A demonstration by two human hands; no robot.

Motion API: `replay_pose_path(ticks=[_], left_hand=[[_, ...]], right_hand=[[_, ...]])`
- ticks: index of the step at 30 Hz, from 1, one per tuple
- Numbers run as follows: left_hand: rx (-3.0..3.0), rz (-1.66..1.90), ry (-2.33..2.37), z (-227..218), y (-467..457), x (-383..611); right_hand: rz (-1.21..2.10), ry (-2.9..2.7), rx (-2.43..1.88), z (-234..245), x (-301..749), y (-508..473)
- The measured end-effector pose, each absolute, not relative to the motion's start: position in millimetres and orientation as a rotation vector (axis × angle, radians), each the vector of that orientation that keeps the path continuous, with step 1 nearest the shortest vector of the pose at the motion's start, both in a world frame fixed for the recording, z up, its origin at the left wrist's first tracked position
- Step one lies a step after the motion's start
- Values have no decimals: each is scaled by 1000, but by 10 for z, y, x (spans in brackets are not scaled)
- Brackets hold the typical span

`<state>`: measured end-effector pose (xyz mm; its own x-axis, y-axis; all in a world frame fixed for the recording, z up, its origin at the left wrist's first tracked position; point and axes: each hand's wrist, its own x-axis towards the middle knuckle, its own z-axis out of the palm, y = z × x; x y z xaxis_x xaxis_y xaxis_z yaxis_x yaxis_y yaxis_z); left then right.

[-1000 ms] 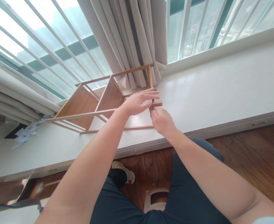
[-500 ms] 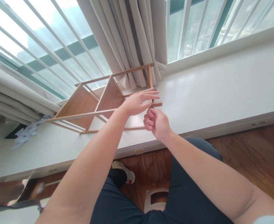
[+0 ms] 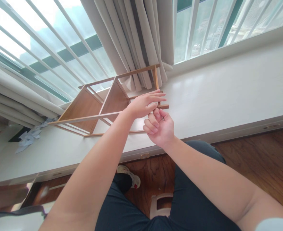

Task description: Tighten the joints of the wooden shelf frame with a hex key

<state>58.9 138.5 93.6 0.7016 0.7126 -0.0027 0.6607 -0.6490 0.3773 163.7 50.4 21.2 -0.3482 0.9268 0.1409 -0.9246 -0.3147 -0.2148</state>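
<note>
A wooden shelf frame (image 3: 106,113) with brown panels lies on its side on the white ledge. My left hand (image 3: 143,104) is laid over its right end, palm down with fingers stretched out. Just below it, my right hand (image 3: 161,126) is closed, fingers curled around a small thin metal tool (image 3: 163,118) that is mostly hidden. The right fingertips are by the end of a wooden leg (image 3: 164,106), close under the left palm. Whether the tool touches the leg cannot be made out.
The white ledge (image 3: 218,96) runs along barred windows and grey curtains (image 3: 129,38). Crumpled paper strips (image 3: 29,138) lie at its left end. Below are a wooden floor (image 3: 257,154), a beige stool (image 3: 154,205) between my legs and a shoe (image 3: 132,178).
My right hand has drawn slightly down and left and turned, showing more of its curled fingers. The left hand stays on the frame.
</note>
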Motion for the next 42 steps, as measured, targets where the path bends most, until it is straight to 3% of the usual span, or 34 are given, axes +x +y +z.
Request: replay_pose_path(ticks=[10, 16, 30, 42], left_hand=[[2563, 209, 1074, 934, 1383, 587], [2576, 208, 1073, 925, 1394, 575], [2571, 229, 1061, 922, 1393, 570], [2561, 211, 1083, 929, 1384, 576]], right_hand=[[1883, -443, -248, 221, 1538, 467], [1536, -905, -957, 139, 1555, 570], [1055, -1419, -1528, 226, 2018, 628], [1016, -1371, -1572, 215, 2049, 663]])
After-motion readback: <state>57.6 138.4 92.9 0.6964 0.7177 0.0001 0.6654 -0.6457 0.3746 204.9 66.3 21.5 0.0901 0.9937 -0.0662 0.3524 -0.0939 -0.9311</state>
